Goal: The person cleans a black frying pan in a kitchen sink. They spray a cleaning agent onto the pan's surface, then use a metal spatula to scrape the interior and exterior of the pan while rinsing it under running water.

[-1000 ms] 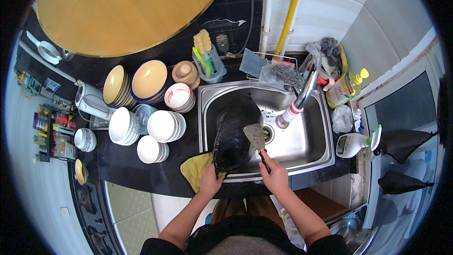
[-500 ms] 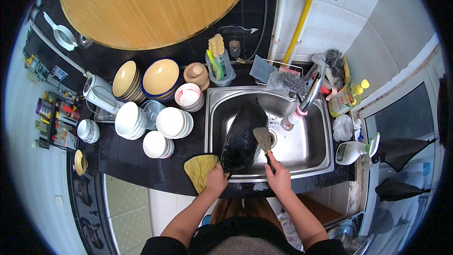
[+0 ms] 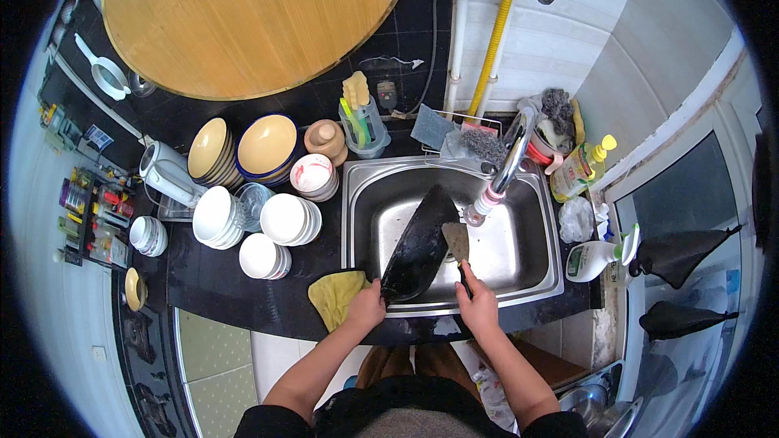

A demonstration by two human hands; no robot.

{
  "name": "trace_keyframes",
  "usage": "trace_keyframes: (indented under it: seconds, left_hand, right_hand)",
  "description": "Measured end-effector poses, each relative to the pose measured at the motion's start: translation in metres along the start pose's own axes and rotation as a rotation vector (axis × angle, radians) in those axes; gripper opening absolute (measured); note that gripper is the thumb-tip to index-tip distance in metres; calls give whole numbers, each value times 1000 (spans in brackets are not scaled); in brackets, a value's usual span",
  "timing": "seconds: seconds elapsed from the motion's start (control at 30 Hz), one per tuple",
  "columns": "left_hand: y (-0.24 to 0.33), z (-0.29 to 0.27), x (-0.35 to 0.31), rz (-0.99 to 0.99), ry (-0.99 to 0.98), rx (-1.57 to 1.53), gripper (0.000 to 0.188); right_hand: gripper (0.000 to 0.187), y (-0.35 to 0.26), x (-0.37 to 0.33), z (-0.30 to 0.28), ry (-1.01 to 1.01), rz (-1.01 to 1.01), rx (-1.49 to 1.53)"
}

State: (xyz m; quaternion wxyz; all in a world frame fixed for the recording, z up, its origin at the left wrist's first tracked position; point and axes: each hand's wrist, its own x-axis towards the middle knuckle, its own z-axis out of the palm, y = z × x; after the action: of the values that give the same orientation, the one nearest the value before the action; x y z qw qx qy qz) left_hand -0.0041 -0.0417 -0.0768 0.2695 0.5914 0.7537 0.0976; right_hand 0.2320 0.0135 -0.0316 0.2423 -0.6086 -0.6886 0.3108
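A black wok [image 3: 419, 247] stands tilted on its side in the left half of the steel sink [image 3: 519, 285]. My left hand [image 3: 367, 307] is closed on its near end, at the front edge of the sink. My right hand [image 3: 479, 305] grips the dark handle of a flat metal scraper [image 3: 457, 238]. The blade points away from me, close to the wok's right side; whether the two touch I cannot tell. Beside my left hand, a yellow cloth [image 3: 334, 298] lies on the black counter. A faucet [image 3: 513, 164] with a pink-and-white nozzle hangs over the sink.
Left of the sink stand stacks of white bowls [image 3: 290, 219], yellow bowls [image 3: 268, 148] and a wooden mortar [image 3: 326, 142]. A wire rack with a steel-wool scrubber [image 3: 484, 146] sits behind it. On the right are a spray bottle [image 3: 591, 261] and a yellow-capped detergent bottle [image 3: 572, 174].
The wok has tipped further onto its side and looks narrower. My view has shifted a little, and both hands keep their holds.
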Motion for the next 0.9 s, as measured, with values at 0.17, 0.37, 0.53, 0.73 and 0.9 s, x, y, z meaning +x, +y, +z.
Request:
trace_keyframes:
  seconds: [0.17,0.37,0.53,0.73,0.9]
  left_hand:
    - [-11,-16,5,64,-97,-34,38]
    - [-40,-11,16,108,-164,-226,42]
    - [-68,1,21,142,-135,-369,45]
    - [-87,3,26,119,-77,-324,52]
    - [-63,-21,19,2,-126,-289,54]
  right_hand:
    - [49,-9,-6,-12,-59,61,-13]
    - [48,-6,1,-7,-21,-87,-34]
    - [47,-8,-3,3,-110,-128,-89]
    - [48,-7,-12,24,-176,-174,-131]
    - [46,-12,-8,28,-153,-160,-106]
